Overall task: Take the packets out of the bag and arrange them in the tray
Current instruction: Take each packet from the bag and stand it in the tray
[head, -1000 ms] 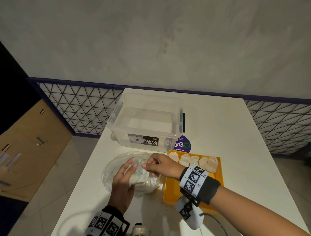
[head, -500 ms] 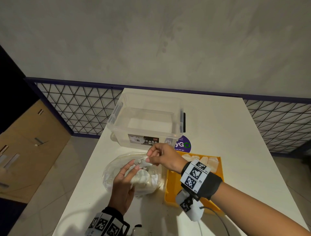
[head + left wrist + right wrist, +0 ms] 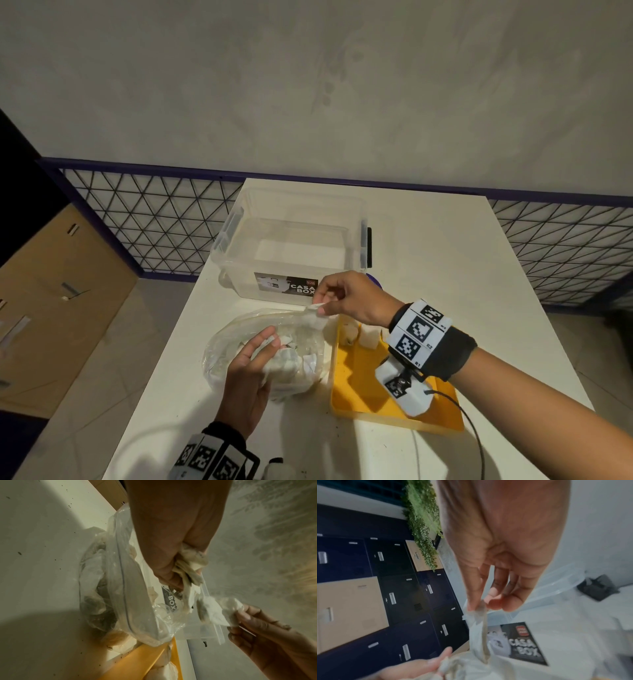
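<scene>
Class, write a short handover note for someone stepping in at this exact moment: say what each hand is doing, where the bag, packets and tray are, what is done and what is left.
Right hand: pinches one white packet by its top edge, lifted above the bag's mouth, in front of the clear storage box.
Left hand: grips a bunch of packets at the mouth of the clear bag, which lies on the white table.
Yellow tray: right of the bag; a few packets stand along its far edge, partly hidden by the right wrist.
Done: some packets placed.
Left: place the lifted packet, then empty the bag, which holds many more.
</scene>
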The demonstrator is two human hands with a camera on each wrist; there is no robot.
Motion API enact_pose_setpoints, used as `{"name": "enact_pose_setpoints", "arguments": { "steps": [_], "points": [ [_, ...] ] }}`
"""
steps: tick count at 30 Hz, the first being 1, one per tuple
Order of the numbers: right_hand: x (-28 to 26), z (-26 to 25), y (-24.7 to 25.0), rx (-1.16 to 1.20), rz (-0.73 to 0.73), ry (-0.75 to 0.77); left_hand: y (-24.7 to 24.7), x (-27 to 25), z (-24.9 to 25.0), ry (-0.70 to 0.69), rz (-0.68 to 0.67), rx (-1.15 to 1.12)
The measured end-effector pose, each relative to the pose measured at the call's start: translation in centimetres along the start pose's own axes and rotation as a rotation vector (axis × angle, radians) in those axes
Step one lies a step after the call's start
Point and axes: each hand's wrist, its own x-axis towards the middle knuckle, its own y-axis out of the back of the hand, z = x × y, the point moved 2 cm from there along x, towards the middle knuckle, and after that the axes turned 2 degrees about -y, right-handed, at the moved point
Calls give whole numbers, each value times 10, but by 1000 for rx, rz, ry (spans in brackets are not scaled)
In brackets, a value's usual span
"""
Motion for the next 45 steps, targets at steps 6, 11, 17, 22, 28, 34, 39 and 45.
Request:
{"name": "enact_pose_setpoints", "arguments": {
  "steps": [6, 11, 17, 22, 28, 34, 39, 45],
  "points": [
    [-20, 39, 41, -379, 121, -109, 1, -2, 3, -11, 7, 41],
    [-33, 86, 45, -580, 79, -204, -11, -5, 8, 52, -1, -21],
    [-28, 125, 27, -689, 40, -287, -19, -9, 13, 76, -16, -43],
    [-27, 134, 18, -911, 103, -248, -20, -11, 14, 111, -4, -116],
    [-27, 132, 20, -1057, 77, -191, -23, -12, 16, 127, -32, -122],
    [-26, 102, 21, -956, 127, -70, -29, -14, 18, 132, -46, -47],
    [-21, 43, -1, -532, -22, 126, -35, -16, 20, 118, -27, -1],
    [-8, 25, -14, -527, -130, 171, -31, -19, 22, 96, -5, -7]
  ]
}}
